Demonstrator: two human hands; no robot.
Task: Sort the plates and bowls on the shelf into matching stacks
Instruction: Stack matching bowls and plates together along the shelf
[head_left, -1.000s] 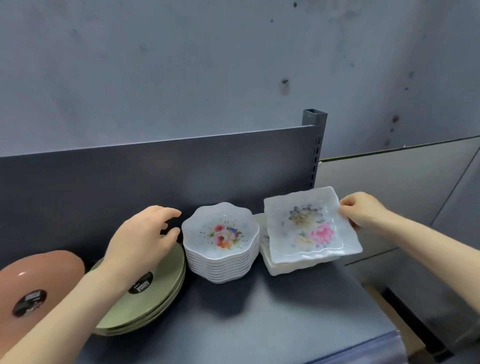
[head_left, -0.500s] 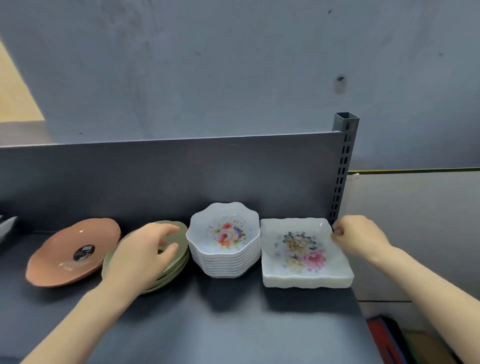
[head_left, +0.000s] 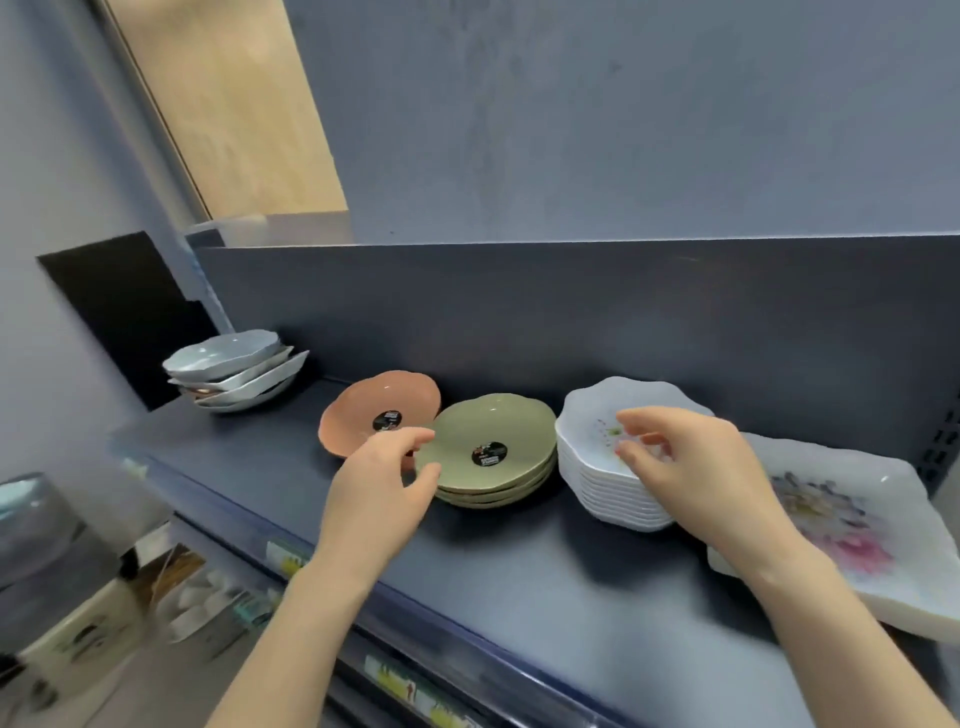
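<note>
The left hand (head_left: 374, 488) hovered at the near-left rim of the green plates (head_left: 493, 447), thumb and forefinger half curled and apart on either side of that rim, pinching nothing; whether the thumb touched the edge could not be told. The right hand (head_left: 691, 467) hung over the stack of white scalloped bowls (head_left: 587, 431) with its fingers loosely bent and nothing in them.

All the crockery stood along the back of the shelf (head_left: 519, 571). From left to right came a mixed pile (head_left: 234, 369) in the far corner, a single pink plate (head_left: 374, 410), the green plates just beside it, the scalloped bowls, and the square floral plates (head_left: 852, 519) at the right end.

The step in hand seemed to be the reach toward what was left unsorted, most likely the mixed pile. To do it well, one piece at a time should come off its top, gripped at the rim with the thumb above and the fingers beneath, while the free hand steadied the rest, since that pile sat crooked and could slide.

Every piece lay hollow side up. The round and scalloped ones had no long axis to speak of. The square plates sat with one edge roughly along the shelf's back wall. In the mixed pile the lower pieces tilted, their raised rims pointing right
</note>
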